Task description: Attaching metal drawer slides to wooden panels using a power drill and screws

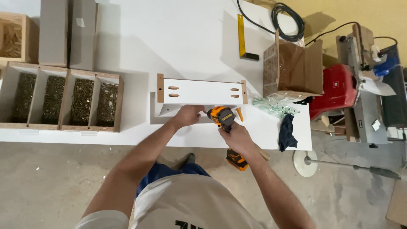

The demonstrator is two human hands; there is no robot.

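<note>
White laminate makes up the small panel assembly (202, 91) lying on the white workbench (140, 42), and every place below is told from that assembly. Four wooden dowels already sit in its upright face, two near each brown-edged end, so I judge the dowelling done; the lower panel in front looks only now to be getting fastened, and how many screws are in cannot be told. At its near edge, left of centre, the left hand (186, 115) is curled around the lower panel's rim, pressing it steady. Just right of that hand, the right hand (235, 138) is wrapped tight round the grip of an orange and black cordless drill (223, 118), its nose pointing left toward the panel's near edge and close by the left fingers; whether the bit touches the wood is hidden. A loose orange piece (239, 113) stands beside the drill's head. Far left of the assembly is a wooden tray of screws (63, 101); to its right a cardboard box (292, 68), clear plastic bits (273, 106) and a dark rag (287, 132); behind it a yellow square (242, 38).
</note>
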